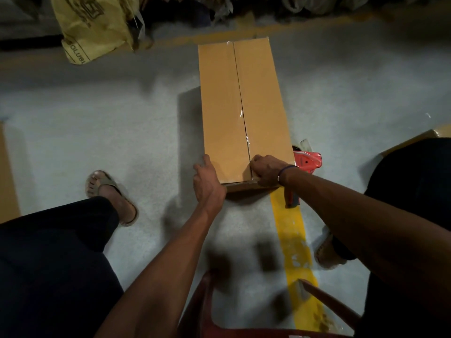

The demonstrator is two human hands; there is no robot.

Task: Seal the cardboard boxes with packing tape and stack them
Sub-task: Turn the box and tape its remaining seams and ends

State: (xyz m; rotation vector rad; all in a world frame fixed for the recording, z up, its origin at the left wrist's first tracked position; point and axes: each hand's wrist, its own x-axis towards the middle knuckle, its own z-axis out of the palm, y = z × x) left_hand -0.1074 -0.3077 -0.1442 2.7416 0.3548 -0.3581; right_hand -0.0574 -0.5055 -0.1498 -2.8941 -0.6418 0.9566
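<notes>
The cardboard box (244,111) lies lengthwise on the grey floor in the centre of the frame, its two top flaps meeting in a seam that runs from the upper edge down toward us, with clear packing tape (244,132) glinting along that seam. Our left hand (207,178) cups the near left corner, fingers curled around the edge to steady it; our right hand (266,170) is closed at the near end of the seam, fingertips bunched as if pinching or pressing the tape end over the lip, though we cannot tell whether tape is actually between them. To do this step well, we judge we should keep the left hand bracing so the box does not slide, then rub the tape end firmly down the front face so it cannot lift. The red tape dispenser (307,161) sits just right of the box, near the yellow floor line (290,230), within easy reach.
</notes>
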